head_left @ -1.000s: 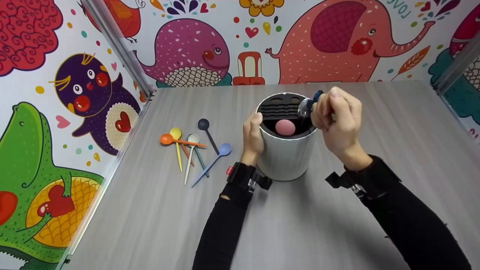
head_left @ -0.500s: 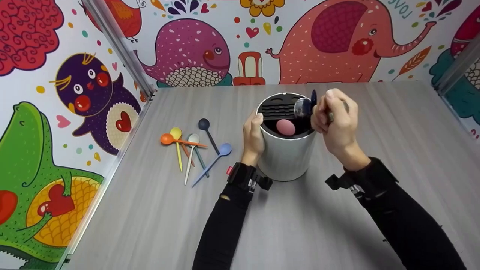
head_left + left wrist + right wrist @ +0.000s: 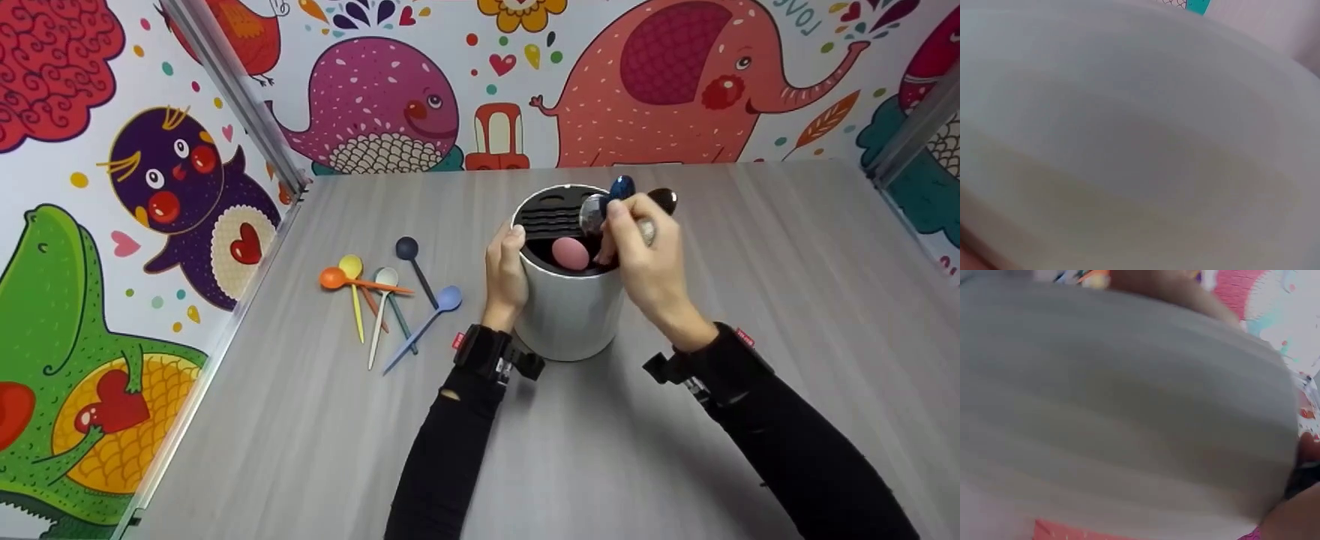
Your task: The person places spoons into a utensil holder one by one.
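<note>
A white cylindrical holder (image 3: 566,315) with a black slotted insert stands mid-table; a pink spoon bowl (image 3: 571,253) shows inside it. My left hand (image 3: 506,274) grips the holder's left wall and rim. My right hand (image 3: 637,251) holds a bunch of spoons over the holder's right rim; a silver bowl (image 3: 591,212), a dark blue bowl (image 3: 622,187) and a dark brown bowl (image 3: 663,200) stick up past the fingers. The left wrist view is filled by the blurred white holder wall (image 3: 1140,146). The right wrist view shows only blurred grey table (image 3: 1129,410).
Several coloured plastic spoons (image 3: 386,304) lie in a loose fan on the grey table (image 3: 315,435) left of the holder. Cartoon-printed walls close the table at the back and left, with metal corner posts (image 3: 232,90).
My right hand has moved left and down with the spoons, from beside the holder's right rim to over its opening. The left hand and holder have stayed put.
</note>
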### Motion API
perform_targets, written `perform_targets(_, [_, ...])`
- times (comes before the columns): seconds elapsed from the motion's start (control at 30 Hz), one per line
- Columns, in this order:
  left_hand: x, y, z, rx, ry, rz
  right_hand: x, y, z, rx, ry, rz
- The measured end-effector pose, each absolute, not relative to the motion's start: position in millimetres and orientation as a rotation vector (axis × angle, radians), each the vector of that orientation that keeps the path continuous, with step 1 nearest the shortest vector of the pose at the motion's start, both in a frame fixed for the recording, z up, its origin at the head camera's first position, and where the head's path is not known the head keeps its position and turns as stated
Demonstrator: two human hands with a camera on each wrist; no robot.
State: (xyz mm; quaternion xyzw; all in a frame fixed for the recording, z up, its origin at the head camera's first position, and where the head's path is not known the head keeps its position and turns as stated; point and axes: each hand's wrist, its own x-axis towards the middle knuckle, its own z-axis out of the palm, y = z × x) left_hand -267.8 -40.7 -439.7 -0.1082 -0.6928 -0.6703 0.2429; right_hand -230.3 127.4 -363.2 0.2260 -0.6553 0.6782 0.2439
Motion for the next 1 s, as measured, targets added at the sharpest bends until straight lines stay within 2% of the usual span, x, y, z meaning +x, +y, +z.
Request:
perform_targets(0.37, [-268,-39,-444,-0.315,-1.883,-1.852,-234,122,-387,0.698,-1.794,1.340])
perform_targets(1.0, [-268,-41,-440,-0.308,-1.887,-1.864,-236,125,-391,0.841,-1.762,1.044])
